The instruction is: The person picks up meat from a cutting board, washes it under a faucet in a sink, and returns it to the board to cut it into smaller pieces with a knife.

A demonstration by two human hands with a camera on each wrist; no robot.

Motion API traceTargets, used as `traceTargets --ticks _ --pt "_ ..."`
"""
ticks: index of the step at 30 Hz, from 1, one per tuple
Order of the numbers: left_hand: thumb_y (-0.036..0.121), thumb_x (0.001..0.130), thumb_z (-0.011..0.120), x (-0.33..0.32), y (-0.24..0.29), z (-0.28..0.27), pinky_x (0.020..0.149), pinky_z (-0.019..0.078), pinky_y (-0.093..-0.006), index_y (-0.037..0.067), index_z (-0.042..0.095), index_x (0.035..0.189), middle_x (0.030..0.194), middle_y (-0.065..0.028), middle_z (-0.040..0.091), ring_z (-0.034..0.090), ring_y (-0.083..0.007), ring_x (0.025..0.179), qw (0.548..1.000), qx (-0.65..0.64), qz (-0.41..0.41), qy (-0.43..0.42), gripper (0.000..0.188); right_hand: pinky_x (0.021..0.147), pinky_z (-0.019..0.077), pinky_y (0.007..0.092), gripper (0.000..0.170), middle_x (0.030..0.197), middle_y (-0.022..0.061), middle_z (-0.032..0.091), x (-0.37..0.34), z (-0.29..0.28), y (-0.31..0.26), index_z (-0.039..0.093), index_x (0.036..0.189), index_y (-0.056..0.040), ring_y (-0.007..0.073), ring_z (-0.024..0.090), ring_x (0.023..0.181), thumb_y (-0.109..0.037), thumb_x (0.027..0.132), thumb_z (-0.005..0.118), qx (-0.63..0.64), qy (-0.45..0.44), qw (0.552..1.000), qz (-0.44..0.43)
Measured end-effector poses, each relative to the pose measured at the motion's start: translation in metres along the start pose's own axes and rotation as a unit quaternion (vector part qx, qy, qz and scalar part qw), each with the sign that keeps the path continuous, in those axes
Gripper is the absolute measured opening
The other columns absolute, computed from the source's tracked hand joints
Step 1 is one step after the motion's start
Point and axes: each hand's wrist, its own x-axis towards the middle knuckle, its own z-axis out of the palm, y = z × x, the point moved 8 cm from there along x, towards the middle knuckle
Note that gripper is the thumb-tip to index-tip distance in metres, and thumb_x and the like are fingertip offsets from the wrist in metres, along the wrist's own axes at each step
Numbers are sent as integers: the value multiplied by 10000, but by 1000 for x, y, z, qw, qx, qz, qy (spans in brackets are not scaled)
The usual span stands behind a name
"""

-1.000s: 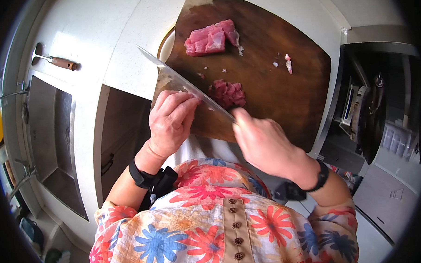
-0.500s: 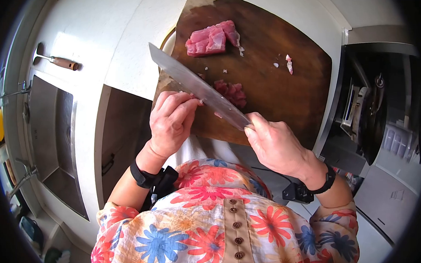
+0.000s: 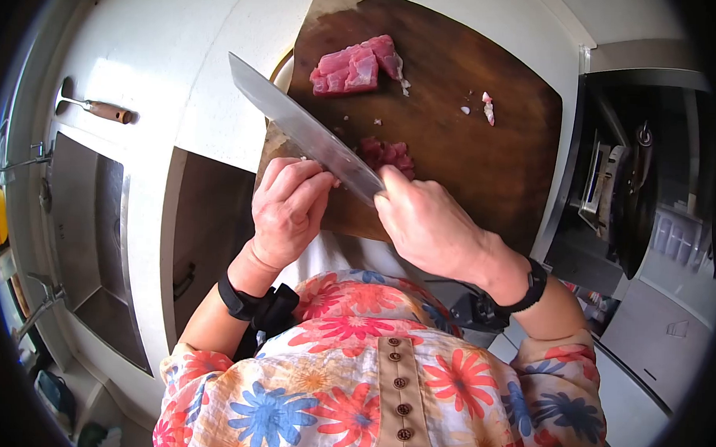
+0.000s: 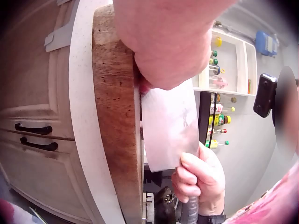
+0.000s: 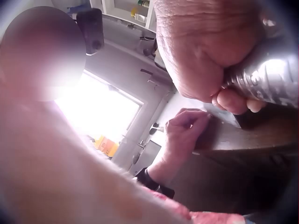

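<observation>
A broad-bladed kitchen knife (image 3: pixel 298 127) slants over the near left part of the wooden cutting board (image 3: pixel 470 172). My right hand (image 3: pixel 433 226) grips its ribbed metal handle (image 5: pixel 271 77), with the thumb up by the blade. Beside the blade, my left hand (image 3: pixel 292 201) has its fingers bent and bunched, holding down a small piece of meat (image 4: pixel 145 87) that mostly hides under them. Cut meat (image 3: pixel 388 155) lies in a little pile just past the knife. Farther back on the board rests a larger pink chunk of meat (image 3: pixel 347 69).
White scraps (image 3: pixel 488 108) lie on the board's right side. A wooden-handled tool (image 3: pixel 98 108) is on the white counter to the left, above a metal sink (image 3: pixel 97 238). Dark stove and pans (image 3: pixel 631 186) stand at the right. Bottles (image 4: pixel 222 119) sit on a wall rack.
The knife first rose and showed more of its flat side, then shifted left with my right hand. My left hand has stayed nearly in place.
</observation>
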Motion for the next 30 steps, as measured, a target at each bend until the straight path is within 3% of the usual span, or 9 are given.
traceTargets --ticks 11,30 --pt "-44 709 717 0 -1 -4 699 502 -322 69 684 900 900 -68 627 597 -248 818 1000 0 -20 -3 224 525 462 478 132 609 222 547 -40 -16 12 419 915 18 411 587 603 -80 918 508 -24 -21 997 64" --pt "-55 677 724 -4 -6 -5 673 501 -320 64 685 894 884 -62 628 594 -244 791 1000 16 -9 5 250 516 469 467 149 600 203 545 -50 -11 6 414 929 22 403 590 594 -86 911 515 -25 -41 998 42"
